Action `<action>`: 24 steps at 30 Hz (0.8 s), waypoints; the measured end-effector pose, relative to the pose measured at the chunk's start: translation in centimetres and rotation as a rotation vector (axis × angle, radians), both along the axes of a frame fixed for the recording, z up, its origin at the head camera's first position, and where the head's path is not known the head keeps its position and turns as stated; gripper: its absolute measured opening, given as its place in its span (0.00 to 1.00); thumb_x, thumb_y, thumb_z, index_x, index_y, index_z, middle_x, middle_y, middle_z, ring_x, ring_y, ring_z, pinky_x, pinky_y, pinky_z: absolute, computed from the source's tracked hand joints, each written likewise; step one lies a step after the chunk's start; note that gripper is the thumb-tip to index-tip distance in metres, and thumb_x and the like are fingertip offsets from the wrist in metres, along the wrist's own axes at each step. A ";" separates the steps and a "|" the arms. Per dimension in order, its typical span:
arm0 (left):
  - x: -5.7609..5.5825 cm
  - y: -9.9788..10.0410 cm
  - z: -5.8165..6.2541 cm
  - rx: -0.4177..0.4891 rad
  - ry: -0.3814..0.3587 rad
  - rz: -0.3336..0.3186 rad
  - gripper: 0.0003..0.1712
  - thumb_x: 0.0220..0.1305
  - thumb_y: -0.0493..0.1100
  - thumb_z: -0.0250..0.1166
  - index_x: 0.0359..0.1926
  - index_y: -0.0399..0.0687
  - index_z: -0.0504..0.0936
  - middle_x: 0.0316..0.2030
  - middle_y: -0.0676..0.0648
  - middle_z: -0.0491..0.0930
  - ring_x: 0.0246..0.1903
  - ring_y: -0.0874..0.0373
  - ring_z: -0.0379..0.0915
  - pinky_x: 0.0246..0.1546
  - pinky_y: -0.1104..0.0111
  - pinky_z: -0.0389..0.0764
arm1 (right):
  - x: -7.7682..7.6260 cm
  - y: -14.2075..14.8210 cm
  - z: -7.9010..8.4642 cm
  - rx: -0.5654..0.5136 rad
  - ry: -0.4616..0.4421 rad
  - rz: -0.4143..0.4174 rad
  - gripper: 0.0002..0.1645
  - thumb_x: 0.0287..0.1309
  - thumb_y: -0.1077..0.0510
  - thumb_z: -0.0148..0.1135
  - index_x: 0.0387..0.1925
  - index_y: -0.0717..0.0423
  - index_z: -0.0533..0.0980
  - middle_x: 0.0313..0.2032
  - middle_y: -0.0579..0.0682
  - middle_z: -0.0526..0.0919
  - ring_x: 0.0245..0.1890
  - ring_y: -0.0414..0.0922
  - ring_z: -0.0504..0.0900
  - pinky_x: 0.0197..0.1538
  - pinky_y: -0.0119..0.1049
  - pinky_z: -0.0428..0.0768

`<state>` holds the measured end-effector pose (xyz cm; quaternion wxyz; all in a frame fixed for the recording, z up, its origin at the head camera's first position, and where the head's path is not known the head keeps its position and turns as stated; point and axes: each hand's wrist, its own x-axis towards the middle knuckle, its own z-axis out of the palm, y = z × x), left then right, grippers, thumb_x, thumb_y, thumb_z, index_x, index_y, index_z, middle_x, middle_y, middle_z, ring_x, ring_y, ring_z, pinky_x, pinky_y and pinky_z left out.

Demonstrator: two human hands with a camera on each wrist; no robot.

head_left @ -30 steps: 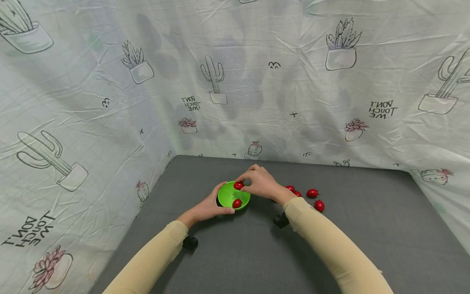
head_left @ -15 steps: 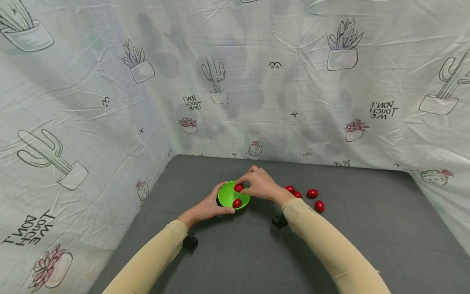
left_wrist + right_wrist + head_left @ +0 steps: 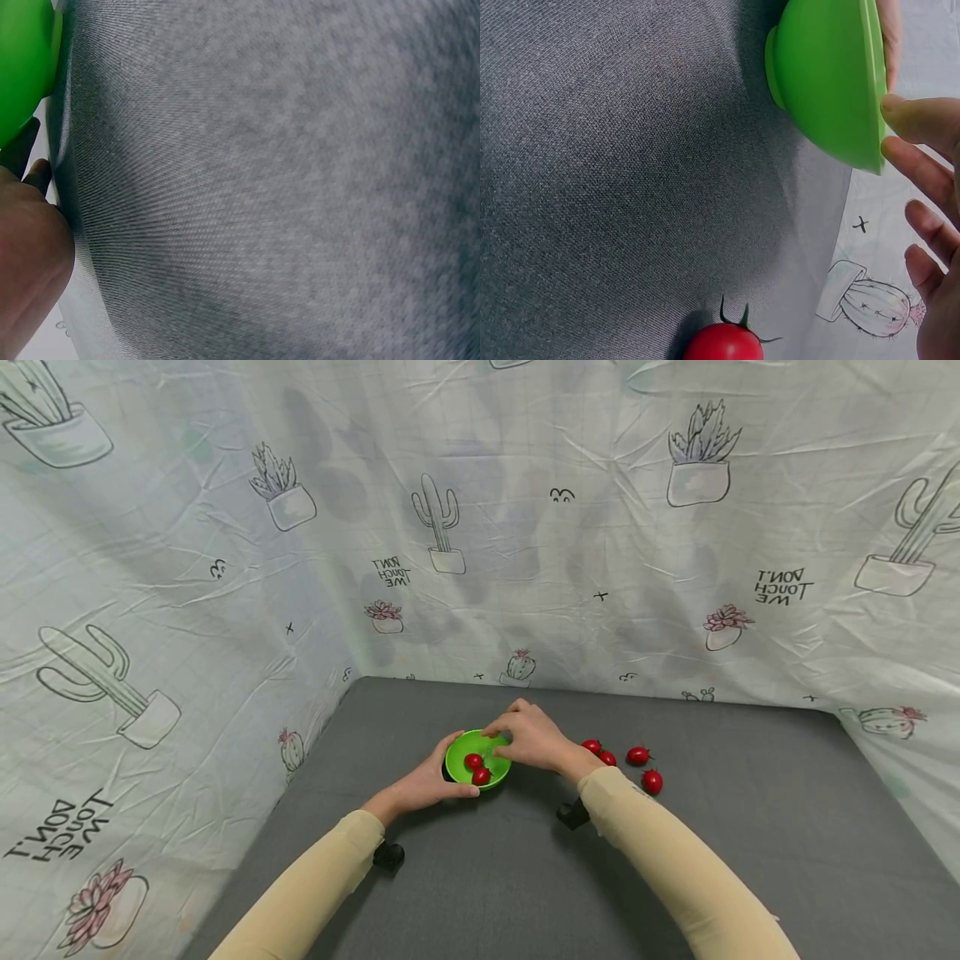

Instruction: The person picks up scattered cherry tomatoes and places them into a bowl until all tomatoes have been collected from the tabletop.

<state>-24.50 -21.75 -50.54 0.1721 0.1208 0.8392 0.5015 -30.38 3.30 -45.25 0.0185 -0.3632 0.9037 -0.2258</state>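
A bright green bowl [image 3: 460, 750] stands on the grey table, and two red cherry tomatoes [image 3: 481, 775] lie inside it. My left hand [image 3: 426, 783] grips the bowl from the left, thumb along the near side and fingers round the far side. Over the bowl's right rim is my right hand [image 3: 534, 737], its fingers parted and nothing between them. In the right wrist view its fingers [image 3: 919, 171] are spread beside the rim of the bowl [image 3: 825, 82]. The left wrist view catches only part of the left hand [image 3: 34, 255] and the bowl.
Several more cherry tomatoes [image 3: 638, 755] lie on the table [image 3: 487, 877] to the right, some partly behind the right wrist. One tomato [image 3: 724, 343] with a green stem shows low in the right wrist view. A cactus-print cloth [image 3: 517, 568] hangs behind and at the sides.
My right hand has let go of a cherry tomato, which now lies in the bowl near the other one. That other tomato has shifted slightly left. My left hand has stayed on the bowl.
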 end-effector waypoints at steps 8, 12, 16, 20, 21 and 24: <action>0.0 0.0 0.1 0.007 0.002 -0.004 0.62 0.61 0.54 0.76 0.82 0.59 0.42 0.75 0.44 0.57 0.69 0.50 0.61 0.67 0.48 0.64 | 0.5 1.1 0.5 -0.076 -0.009 -0.009 0.19 0.61 0.51 0.74 0.55 0.41 0.86 0.49 0.37 0.86 0.52 0.44 0.69 0.52 0.46 0.71; 0.0 -0.1 0.0 -0.005 0.006 0.003 0.62 0.61 0.53 0.76 0.82 0.58 0.42 0.75 0.44 0.56 0.70 0.50 0.60 0.68 0.48 0.62 | 0.9 2.2 0.8 -0.100 0.002 -0.007 0.19 0.62 0.51 0.73 0.56 0.41 0.86 0.50 0.38 0.86 0.52 0.44 0.69 0.53 0.48 0.71; 0.0 0.0 0.0 -0.017 0.013 0.008 0.64 0.59 0.55 0.78 0.82 0.59 0.42 0.76 0.45 0.54 0.71 0.50 0.58 0.69 0.48 0.61 | 1.3 3.8 1.3 -0.125 0.010 -0.021 0.20 0.63 0.52 0.73 0.56 0.43 0.85 0.50 0.38 0.85 0.53 0.44 0.69 0.53 0.48 0.71; 0.1 0.1 0.0 -0.029 0.018 0.014 0.65 0.57 0.58 0.78 0.82 0.60 0.43 0.77 0.45 0.53 0.72 0.50 0.56 0.70 0.48 0.60 | 1.7 5.8 1.8 -0.154 0.001 -0.052 0.20 0.62 0.52 0.73 0.56 0.41 0.85 0.50 0.37 0.85 0.55 0.43 0.68 0.54 0.49 0.71; 0.1 0.1 0.0 -0.031 0.021 0.013 0.65 0.56 0.58 0.78 0.82 0.61 0.43 0.77 0.45 0.53 0.73 0.50 0.56 0.70 0.48 0.60 | 1.8 6.4 1.9 -0.158 -0.004 -0.062 0.20 0.63 0.52 0.73 0.56 0.40 0.85 0.49 0.37 0.85 0.55 0.43 0.68 0.55 0.49 0.71; 0.0 0.0 -0.1 -0.033 0.028 0.009 0.65 0.57 0.58 0.78 0.82 0.61 0.43 0.77 0.45 0.52 0.73 0.50 0.55 0.70 0.49 0.60 | 2.0 8.2 2.1 -0.169 -0.006 -0.097 0.20 0.62 0.51 0.74 0.56 0.37 0.85 0.50 0.37 0.85 0.56 0.43 0.68 0.56 0.51 0.71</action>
